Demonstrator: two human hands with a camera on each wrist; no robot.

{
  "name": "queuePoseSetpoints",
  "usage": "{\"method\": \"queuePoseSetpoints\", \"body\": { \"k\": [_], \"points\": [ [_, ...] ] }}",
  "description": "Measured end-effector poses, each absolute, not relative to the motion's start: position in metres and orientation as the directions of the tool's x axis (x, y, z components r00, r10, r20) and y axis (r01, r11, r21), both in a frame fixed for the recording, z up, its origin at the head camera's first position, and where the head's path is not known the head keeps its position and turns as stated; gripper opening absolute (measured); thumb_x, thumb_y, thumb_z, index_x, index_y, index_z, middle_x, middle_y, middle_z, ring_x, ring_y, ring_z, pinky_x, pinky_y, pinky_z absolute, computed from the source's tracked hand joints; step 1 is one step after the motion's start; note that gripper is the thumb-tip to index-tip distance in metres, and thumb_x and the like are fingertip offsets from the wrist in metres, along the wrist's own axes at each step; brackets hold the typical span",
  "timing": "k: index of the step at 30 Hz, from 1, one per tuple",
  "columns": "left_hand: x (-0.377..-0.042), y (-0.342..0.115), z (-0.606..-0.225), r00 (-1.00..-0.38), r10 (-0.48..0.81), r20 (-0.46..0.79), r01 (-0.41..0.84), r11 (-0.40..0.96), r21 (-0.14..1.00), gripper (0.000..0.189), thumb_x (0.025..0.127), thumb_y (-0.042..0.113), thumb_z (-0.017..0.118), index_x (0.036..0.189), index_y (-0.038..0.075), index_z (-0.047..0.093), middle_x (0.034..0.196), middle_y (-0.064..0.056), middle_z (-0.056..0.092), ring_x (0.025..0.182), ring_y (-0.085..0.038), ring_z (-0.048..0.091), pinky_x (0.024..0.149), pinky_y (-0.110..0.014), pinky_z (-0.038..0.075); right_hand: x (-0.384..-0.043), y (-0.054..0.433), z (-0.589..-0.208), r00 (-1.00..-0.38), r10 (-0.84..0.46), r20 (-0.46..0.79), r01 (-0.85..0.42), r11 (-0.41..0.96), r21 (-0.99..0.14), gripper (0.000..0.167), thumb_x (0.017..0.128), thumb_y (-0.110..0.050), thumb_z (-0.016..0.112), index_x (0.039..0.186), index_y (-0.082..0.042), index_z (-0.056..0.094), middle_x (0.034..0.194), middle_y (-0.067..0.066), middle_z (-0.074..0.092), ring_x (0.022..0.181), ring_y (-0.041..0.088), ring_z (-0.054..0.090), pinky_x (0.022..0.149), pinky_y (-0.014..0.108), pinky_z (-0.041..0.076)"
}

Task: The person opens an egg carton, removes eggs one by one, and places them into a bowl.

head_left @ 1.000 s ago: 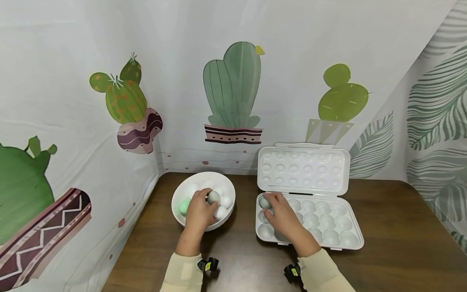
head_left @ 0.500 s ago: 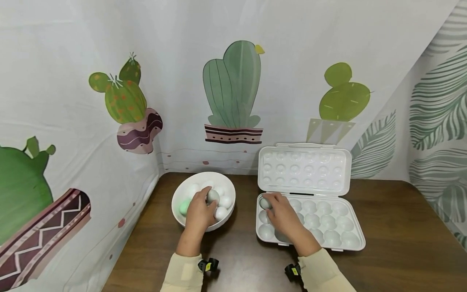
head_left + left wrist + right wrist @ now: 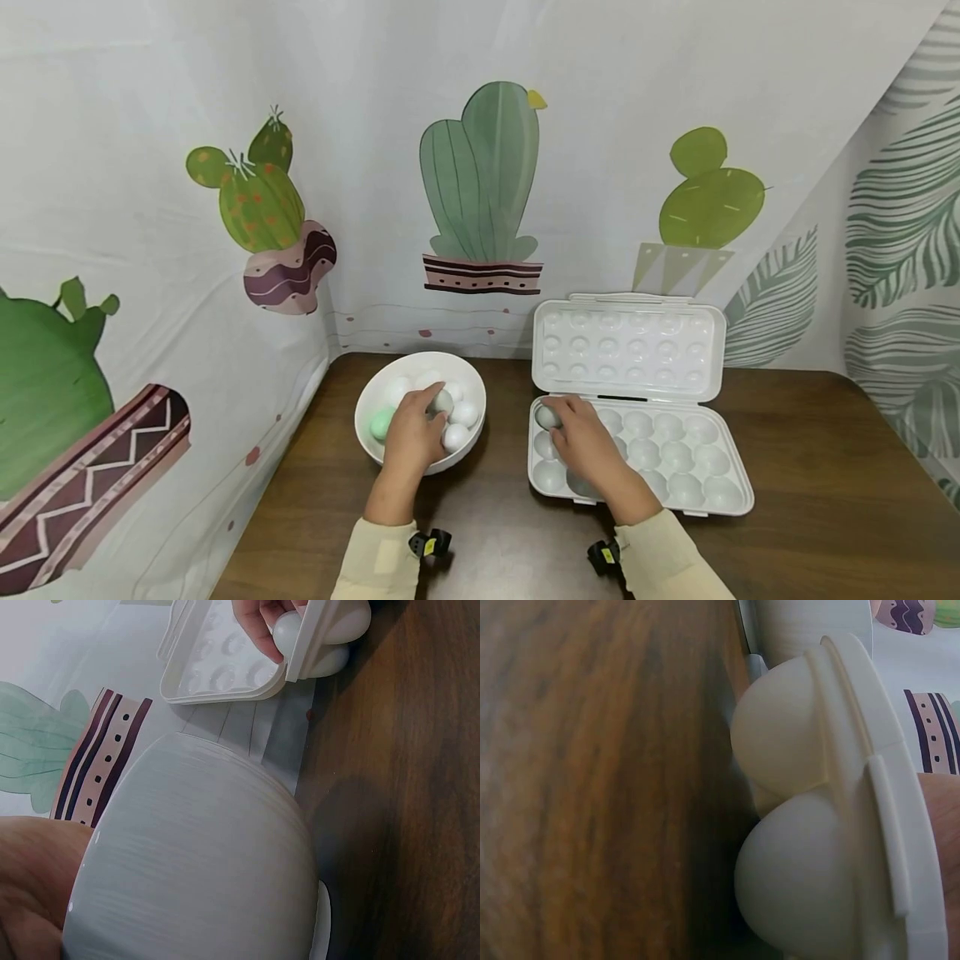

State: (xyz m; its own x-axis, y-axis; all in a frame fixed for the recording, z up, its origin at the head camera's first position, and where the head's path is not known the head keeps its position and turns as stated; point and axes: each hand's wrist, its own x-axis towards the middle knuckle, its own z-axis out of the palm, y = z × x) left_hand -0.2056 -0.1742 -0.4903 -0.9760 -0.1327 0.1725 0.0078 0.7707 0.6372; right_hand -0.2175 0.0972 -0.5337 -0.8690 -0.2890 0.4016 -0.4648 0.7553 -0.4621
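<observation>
Inside the white bowl (image 3: 365,417), my left hand (image 3: 411,433) pinches a pale grey-green egg (image 3: 443,402) between thumb and fingers. White eggs (image 3: 455,437) and one light green egg (image 3: 381,423) lie around it. My right hand (image 3: 588,442) is at the far-left cup of the white egg carton (image 3: 742,492), fingers and thumb about a grey-green egg (image 3: 547,417) sitting in that cup. From the left wrist, the bowl's outer wall (image 3: 202,847) hides the left fingers. The right wrist view shows mainly the carton's rounded underside (image 3: 802,877), which hides the right fingertips.
The carton's lid (image 3: 628,350) stands raised at the back, leaning near the printed cloth backdrop (image 3: 360,208). Brown wooden tabletop (image 3: 502,500) lies between bowl and carton. Several other carton cups (image 3: 677,456) show no egg. A small black camera is on each wrist.
Both hands stay nearly where they were, still holding their eggs. The egg in my left hand shifts slightly between the fingers. The head view drifts a little.
</observation>
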Motion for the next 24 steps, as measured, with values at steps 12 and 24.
{"method": "queuePoseSetpoints", "body": {
  "k": [12,24],
  "points": [
    [-0.2024,-0.1729,-0.4899,-0.984,-0.093,0.151,0.021,0.785,0.619,0.042,0.09,0.01,0.065,0.13,0.023,0.07,0.137,-0.017,0.057,0.125,-0.042,0.053,0.097,-0.053,0.05,-0.2179,0.0967,-0.532,-0.896,-0.29,0.337,-0.43,0.759,-0.489,0.047,0.086,-0.003,0.072,0.132,-0.005,0.062,0.123,0.018,0.061,0.116,0.04,0.059,0.096,0.052,0.05],
    [-0.2023,-0.1745,-0.4902,-0.984,-0.013,0.177,0.089,0.826,0.556,0.037,0.092,0.01,0.062,0.126,0.02,0.073,0.144,-0.019,0.054,0.131,-0.046,0.049,0.107,-0.056,0.044,-0.2186,0.0971,-0.5323,-0.893,-0.28,0.351,-0.43,0.758,-0.49,0.047,0.085,-0.004,0.074,0.131,-0.006,0.063,0.122,0.017,0.062,0.115,0.039,0.059,0.096,0.051,0.051]
  ]
}}
